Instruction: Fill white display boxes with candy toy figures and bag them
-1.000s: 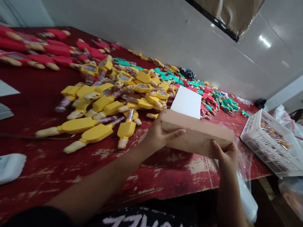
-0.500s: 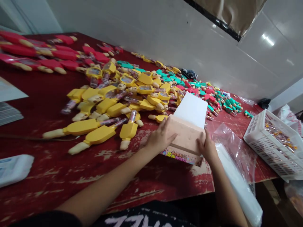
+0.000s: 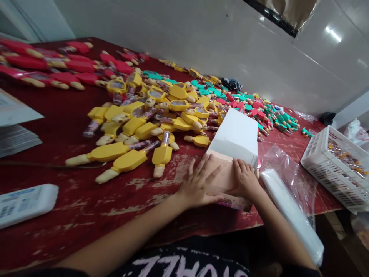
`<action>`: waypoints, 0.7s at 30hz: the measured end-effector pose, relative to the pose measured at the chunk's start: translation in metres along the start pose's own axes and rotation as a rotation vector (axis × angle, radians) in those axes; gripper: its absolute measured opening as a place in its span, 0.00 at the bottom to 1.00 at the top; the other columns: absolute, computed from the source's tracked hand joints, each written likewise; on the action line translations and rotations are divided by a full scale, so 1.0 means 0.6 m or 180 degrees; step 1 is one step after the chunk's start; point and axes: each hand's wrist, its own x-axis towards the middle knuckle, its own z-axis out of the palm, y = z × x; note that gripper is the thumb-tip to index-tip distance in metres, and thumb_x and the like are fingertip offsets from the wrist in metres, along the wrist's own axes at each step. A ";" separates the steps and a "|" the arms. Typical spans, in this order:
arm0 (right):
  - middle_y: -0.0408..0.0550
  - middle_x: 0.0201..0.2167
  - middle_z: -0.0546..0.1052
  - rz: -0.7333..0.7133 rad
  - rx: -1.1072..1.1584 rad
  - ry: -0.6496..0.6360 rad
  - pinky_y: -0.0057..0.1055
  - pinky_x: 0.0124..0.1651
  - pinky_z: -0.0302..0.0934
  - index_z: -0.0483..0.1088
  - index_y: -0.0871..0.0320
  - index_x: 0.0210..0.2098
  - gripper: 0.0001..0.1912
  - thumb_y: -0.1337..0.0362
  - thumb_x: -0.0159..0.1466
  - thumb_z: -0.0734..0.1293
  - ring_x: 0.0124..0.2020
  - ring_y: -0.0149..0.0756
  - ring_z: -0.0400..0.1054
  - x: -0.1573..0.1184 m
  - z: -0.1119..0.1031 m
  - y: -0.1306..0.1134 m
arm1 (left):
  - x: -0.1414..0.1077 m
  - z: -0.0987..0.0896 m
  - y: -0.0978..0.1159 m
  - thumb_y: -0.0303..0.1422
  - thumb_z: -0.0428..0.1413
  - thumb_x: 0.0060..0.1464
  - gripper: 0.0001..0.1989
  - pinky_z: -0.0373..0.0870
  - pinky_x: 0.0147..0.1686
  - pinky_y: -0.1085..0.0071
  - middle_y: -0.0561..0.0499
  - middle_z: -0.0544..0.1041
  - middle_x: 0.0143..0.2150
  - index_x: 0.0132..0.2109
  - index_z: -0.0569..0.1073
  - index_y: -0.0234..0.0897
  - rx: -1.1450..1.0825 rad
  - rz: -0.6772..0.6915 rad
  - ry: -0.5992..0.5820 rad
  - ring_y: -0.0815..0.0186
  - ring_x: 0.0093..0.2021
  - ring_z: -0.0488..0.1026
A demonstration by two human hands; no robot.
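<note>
A box (image 3: 236, 134) with a raised white flap stands near the table's front edge, and a pinkish-beige insert (image 3: 221, 173) lies in its opening. My left hand (image 3: 198, 184) rests on the insert's left part with its fingers spread. On the right part lies my right hand (image 3: 246, 179), its fingers flat and partly together. Printed pink patterning shows on the box's front side, below my hands. Yellow toy pieces (image 3: 129, 161) with cream tips and clear tubes are heaped to the left of the box.
Red toy pieces (image 3: 83, 65) lie at the back left, green ones (image 3: 248, 107) behind the box. At the right are clear plastic bags (image 3: 294, 215) and a white basket (image 3: 331, 169). Stacked cards (image 3: 17, 140) and a white packet (image 3: 29, 204) sit at the left.
My hands have shifted from gripping the insert's sides to lying on its top, fingers extended. The insert sits lower in the box, and more of the flap's base shows. The view has shifted slightly.
</note>
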 end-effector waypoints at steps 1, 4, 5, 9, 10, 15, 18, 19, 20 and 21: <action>0.68 0.61 0.60 0.0010 0.0034 -0.0025 0.50 0.61 0.50 0.44 0.69 0.67 0.59 0.51 0.47 0.74 0.60 0.57 0.56 0.002 0.003 0.000 | 0.000 -0.001 -0.001 0.58 0.54 0.47 0.44 0.41 0.63 0.43 0.30 0.53 0.67 0.64 0.60 0.37 -0.0021 0.0091 -0.0060 0.39 0.67 0.50; 0.65 0.53 0.67 -0.0001 0.0216 -0.0325 0.48 0.54 0.57 0.46 0.69 0.67 0.60 0.50 0.44 0.75 0.52 0.56 0.63 -0.002 0.002 0.000 | 0.000 0.000 -0.002 0.63 0.53 0.44 0.48 0.43 0.63 0.47 0.32 0.56 0.66 0.64 0.60 0.37 -0.0175 0.0198 -0.0285 0.42 0.66 0.53; 0.65 0.51 0.69 -0.0043 0.0336 -0.0502 0.46 0.53 0.59 0.46 0.69 0.67 0.61 0.50 0.43 0.75 0.50 0.55 0.65 -0.005 -0.001 0.003 | 0.001 0.001 -0.001 0.65 0.52 0.42 0.49 0.44 0.63 0.47 0.33 0.58 0.65 0.64 0.61 0.37 -0.0247 0.0193 -0.0376 0.42 0.65 0.55; 0.63 0.49 0.70 -0.0114 0.0863 -0.1130 0.40 0.50 0.62 0.45 0.69 0.67 0.61 0.53 0.43 0.76 0.47 0.51 0.68 -0.018 -0.018 0.021 | 0.002 0.007 0.013 0.66 0.53 0.39 0.48 0.49 0.62 0.45 0.37 0.69 0.59 0.59 0.68 0.36 -0.0496 0.0152 -0.0791 0.43 0.60 0.63; 0.61 0.49 0.70 -0.0113 0.0962 -0.1214 0.39 0.51 0.62 0.46 0.68 0.67 0.60 0.53 0.43 0.75 0.47 0.50 0.68 -0.022 -0.021 0.024 | 0.001 0.009 0.017 0.65 0.54 0.40 0.46 0.49 0.62 0.45 0.38 0.71 0.58 0.57 0.70 0.36 -0.0529 0.0152 -0.0872 0.44 0.60 0.63; 0.59 0.50 0.69 -0.0024 0.0951 -0.0576 0.38 0.50 0.65 0.67 0.64 0.56 0.37 0.52 0.51 0.73 0.47 0.47 0.68 -0.071 0.012 0.003 | -0.030 0.018 0.040 0.61 0.58 0.41 0.45 0.44 0.64 0.41 0.34 0.71 0.57 0.57 0.69 0.31 -0.0220 0.0177 -0.1128 0.43 0.62 0.61; 0.63 0.52 0.70 -0.0005 0.0232 0.0300 0.48 0.54 0.63 0.70 0.65 0.52 0.31 0.53 0.55 0.72 0.52 0.55 0.66 -0.115 0.075 -0.028 | -0.058 0.024 0.059 0.53 0.56 0.51 0.36 0.48 0.63 0.42 0.32 0.65 0.61 0.60 0.67 0.32 -0.0033 0.0162 -0.1298 0.45 0.63 0.60; 0.64 0.52 0.71 -0.0104 0.0033 0.0548 0.51 0.56 0.62 0.70 0.66 0.52 0.29 0.54 0.57 0.71 0.54 0.56 0.65 -0.127 0.096 -0.036 | -0.063 0.026 0.065 0.51 0.53 0.55 0.34 0.49 0.63 0.43 0.34 0.63 0.62 0.60 0.66 0.33 -0.0099 0.0252 -0.1342 0.47 0.64 0.59; 0.63 0.52 0.72 -0.0232 -0.0101 0.0759 0.51 0.57 0.61 0.70 0.66 0.52 0.26 0.56 0.60 0.69 0.55 0.55 0.64 -0.136 0.115 -0.041 | -0.066 0.029 0.070 0.49 0.51 0.57 0.32 0.50 0.63 0.46 0.35 0.62 0.64 0.62 0.64 0.33 -0.0217 0.0411 -0.1391 0.49 0.65 0.58; 0.64 0.51 0.73 -0.0350 -0.0182 0.0916 0.50 0.58 0.61 0.71 0.67 0.51 0.23 0.57 0.62 0.67 0.56 0.53 0.65 -0.141 0.131 -0.043 | -0.065 0.033 0.073 0.49 0.50 0.59 0.31 0.50 0.64 0.48 0.37 0.61 0.65 0.63 0.62 0.33 -0.0357 0.0603 -0.1446 0.50 0.66 0.56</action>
